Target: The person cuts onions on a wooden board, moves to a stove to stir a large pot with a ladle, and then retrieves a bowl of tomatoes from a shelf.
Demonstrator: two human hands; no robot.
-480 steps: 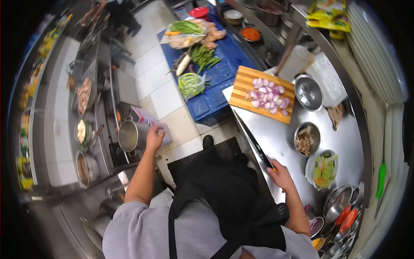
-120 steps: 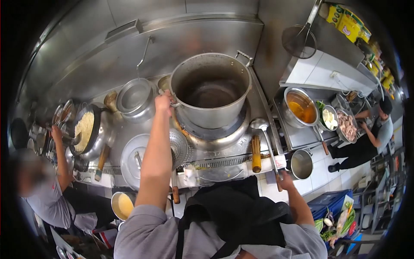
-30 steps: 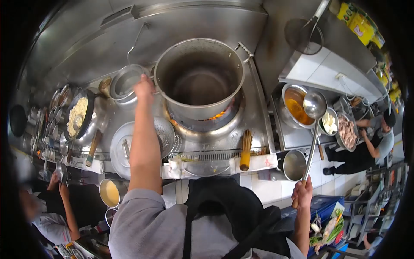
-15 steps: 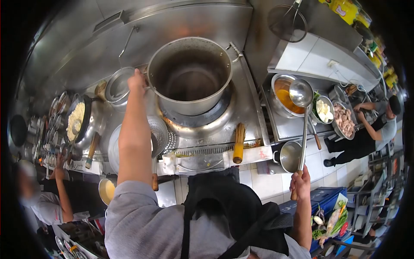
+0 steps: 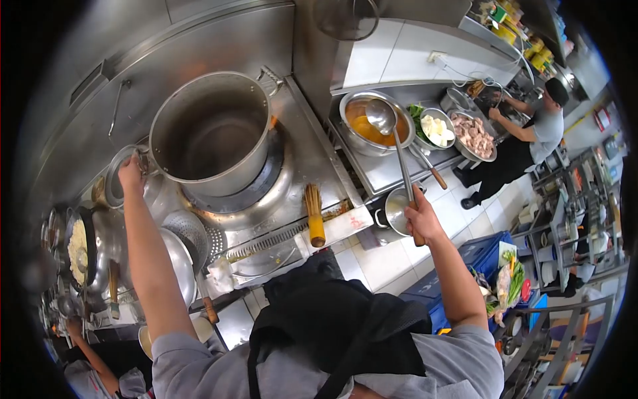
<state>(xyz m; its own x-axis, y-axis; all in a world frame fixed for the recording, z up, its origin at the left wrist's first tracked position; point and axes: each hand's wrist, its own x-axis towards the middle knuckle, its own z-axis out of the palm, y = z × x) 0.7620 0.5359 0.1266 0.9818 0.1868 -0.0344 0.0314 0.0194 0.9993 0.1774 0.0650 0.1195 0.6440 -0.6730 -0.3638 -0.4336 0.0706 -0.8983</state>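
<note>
My left hand is closed on the near-left side handle of a large, deep metal stockpot. The pot sits on a round burner, and its inside shows only bare, stained metal. In my right hand is the wooden handle of a long steel ladle. The ladle's cup hangs over a steel bowl of orange-yellow liquid on the counter to the right. A lidded-looking round metal vessel lies just beyond my left hand.
A bamboo brush lies on the stove's front edge. Perforated skimmers lie at left, near a pan of pale food. White pieces and raw meat stand in bowls at right. Co-workers stand at right and lower left.
The view has swung right, so the stove sits further left. My right hand has moved forward with the ladle, its cup now over the bowl's liquid. My left hand stays at the pot's handle.
</note>
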